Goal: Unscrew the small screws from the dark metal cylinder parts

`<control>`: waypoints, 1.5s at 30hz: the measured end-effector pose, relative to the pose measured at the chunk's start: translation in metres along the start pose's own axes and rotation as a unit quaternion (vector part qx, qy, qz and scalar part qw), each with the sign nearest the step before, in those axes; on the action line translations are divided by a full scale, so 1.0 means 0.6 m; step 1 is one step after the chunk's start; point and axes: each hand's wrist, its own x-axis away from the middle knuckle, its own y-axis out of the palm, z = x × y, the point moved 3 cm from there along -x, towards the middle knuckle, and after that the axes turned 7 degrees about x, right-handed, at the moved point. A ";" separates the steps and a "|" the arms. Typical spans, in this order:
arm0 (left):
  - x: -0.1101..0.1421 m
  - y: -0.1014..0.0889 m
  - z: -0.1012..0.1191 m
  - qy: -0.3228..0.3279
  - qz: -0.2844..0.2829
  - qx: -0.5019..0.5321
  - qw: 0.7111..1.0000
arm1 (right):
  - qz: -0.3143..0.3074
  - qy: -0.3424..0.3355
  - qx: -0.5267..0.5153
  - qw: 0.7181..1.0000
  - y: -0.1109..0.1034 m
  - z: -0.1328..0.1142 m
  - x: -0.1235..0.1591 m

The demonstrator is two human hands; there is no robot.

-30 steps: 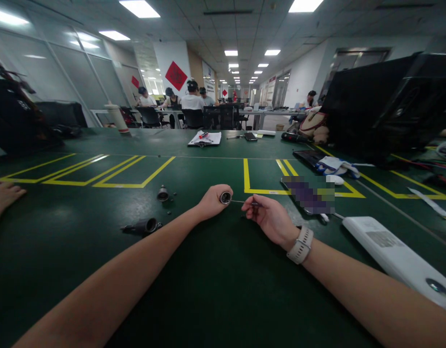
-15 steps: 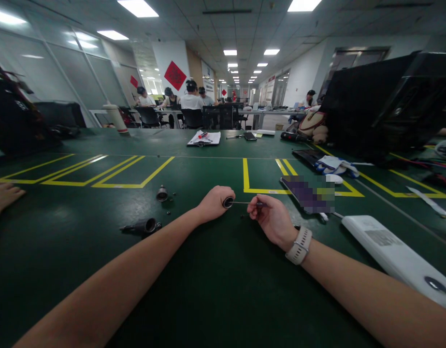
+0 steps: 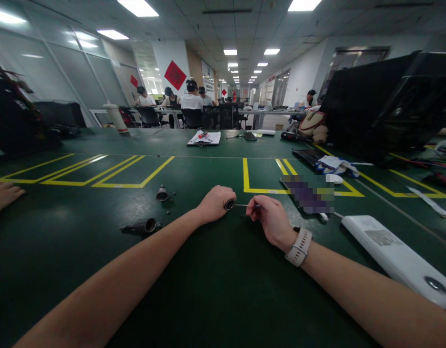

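Note:
My left hand (image 3: 216, 204) is closed around a dark round metal part (image 3: 229, 205), whose ring-shaped open end faces right. Most of that part is hidden by the fingers. In my right hand (image 3: 268, 215) a thin screwdriver (image 3: 240, 205) is pinched, its bare metal shaft pointing left at the round end. I cannot tell how far the tip reaches inside. Left of my hands lie a small metal cup-like part (image 3: 162, 193) and a dark tapered housing (image 3: 141, 226) on its side. Tiny loose pieces (image 3: 168, 212) are scattered near them.
On the right are a phone (image 3: 306, 194) partly blurred out, a white power bank (image 3: 396, 256) and gloves (image 3: 337, 166). A clipboard (image 3: 204, 138) lies farther back on the green table (image 3: 208, 290). Another person's hand (image 3: 5, 195) rests at the left edge.
My right hand has shifted very slightly left with the screwdriver, and less of the shaft shows. The round part in my left hand has tilted a little.

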 end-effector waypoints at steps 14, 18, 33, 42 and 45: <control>0.000 -0.004 -0.003 -0.038 0.017 0.026 0.999 | 0.012 -0.065 0.056 0.996 -0.001 -0.008 0.006; 0.002 -0.006 -0.005 -0.054 0.035 0.046 0.997 | -0.034 -0.119 0.171 0.977 0.010 -0.020 0.018; 0.002 -0.008 -0.002 -0.060 0.039 0.024 0.997 | -0.067 -0.111 0.251 0.959 0.020 -0.024 0.021; 0.001 -0.005 -0.003 -0.057 0.036 0.028 0.997 | -0.031 -0.149 0.266 0.952 0.019 -0.034 0.027; 0.001 -0.006 -0.002 -0.051 0.031 0.021 0.998 | -0.038 -0.138 0.263 0.954 0.018 -0.029 0.024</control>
